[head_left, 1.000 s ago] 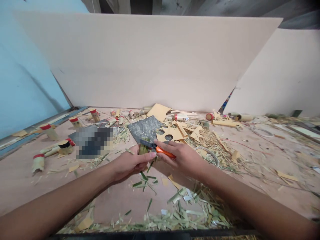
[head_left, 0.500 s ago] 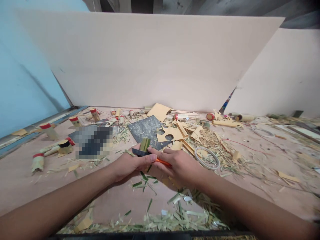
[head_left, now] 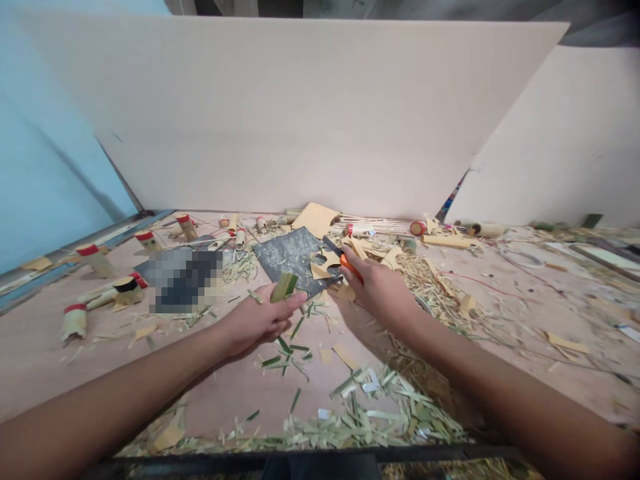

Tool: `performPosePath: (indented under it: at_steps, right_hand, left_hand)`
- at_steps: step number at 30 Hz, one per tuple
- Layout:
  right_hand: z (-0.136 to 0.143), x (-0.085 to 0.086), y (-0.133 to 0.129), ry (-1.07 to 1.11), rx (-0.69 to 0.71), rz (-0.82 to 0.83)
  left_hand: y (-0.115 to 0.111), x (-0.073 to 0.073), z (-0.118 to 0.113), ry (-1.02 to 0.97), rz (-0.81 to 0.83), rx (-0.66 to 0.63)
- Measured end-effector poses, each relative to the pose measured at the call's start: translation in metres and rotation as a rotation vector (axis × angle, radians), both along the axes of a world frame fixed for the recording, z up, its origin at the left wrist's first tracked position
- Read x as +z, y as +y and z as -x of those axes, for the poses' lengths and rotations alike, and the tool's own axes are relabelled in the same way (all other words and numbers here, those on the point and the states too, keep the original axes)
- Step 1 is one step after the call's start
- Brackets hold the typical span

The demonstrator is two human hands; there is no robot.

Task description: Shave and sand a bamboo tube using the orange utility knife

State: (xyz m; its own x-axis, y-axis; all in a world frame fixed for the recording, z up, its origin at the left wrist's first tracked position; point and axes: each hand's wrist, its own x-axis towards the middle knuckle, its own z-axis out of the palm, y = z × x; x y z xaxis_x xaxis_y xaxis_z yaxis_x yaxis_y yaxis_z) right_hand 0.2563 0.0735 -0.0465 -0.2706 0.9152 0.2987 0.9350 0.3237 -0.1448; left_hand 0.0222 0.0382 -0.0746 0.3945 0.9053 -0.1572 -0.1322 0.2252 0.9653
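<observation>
My left hand (head_left: 260, 323) is closed around a short green bamboo piece (head_left: 283, 287), whose upper end sticks out above the fingers. Off to the right, my right hand (head_left: 377, 283) grips the orange handle of a utility knife (head_left: 350, 263). The dark blade points up and left, over some yellowish card offcuts with cut-out holes (head_left: 325, 268). Behind both hands lies a dark grey sheet (head_left: 283, 253) dusted with pale specks. Green and pale bamboo shavings (head_left: 293, 353) are scattered on the work surface below.
Several short bamboo tubes with red ends (head_left: 75, 320) stand or lie at the left. A roll of tape (head_left: 424, 303) is partly hidden behind my right forearm. A thin red cord (head_left: 490, 283) runs across the right side. A tall pale board (head_left: 300, 113) leans at the back.
My right hand has moved the knife away from the bamboo piece, up and to the right. My left hand still holds the bamboo in about the same place.
</observation>
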Motion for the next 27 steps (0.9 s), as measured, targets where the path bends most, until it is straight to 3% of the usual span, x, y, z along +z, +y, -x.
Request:
performPosePath:
  at_steps: [10,18,22,27]
  right_hand:
    - [0.001,-0.001,-0.005,0.158,0.217,0.039]
    - [0.001,0.001,-0.010,0.247,0.302,0.030]
    - [0.003,-0.002,-0.012,0.241,0.373,0.065]
    - [0.003,-0.008,-0.012,0.197,0.423,0.122]
  left_hand:
    - [0.010,0.000,0.008,-0.089,0.171,-0.064]
    - [0.014,0.000,0.008,-0.189,0.165,-0.034]
    - [0.015,0.002,0.012,-0.138,0.209,-0.114]
    - [0.011,0.004,0.009,-0.066,0.116,-0.111]
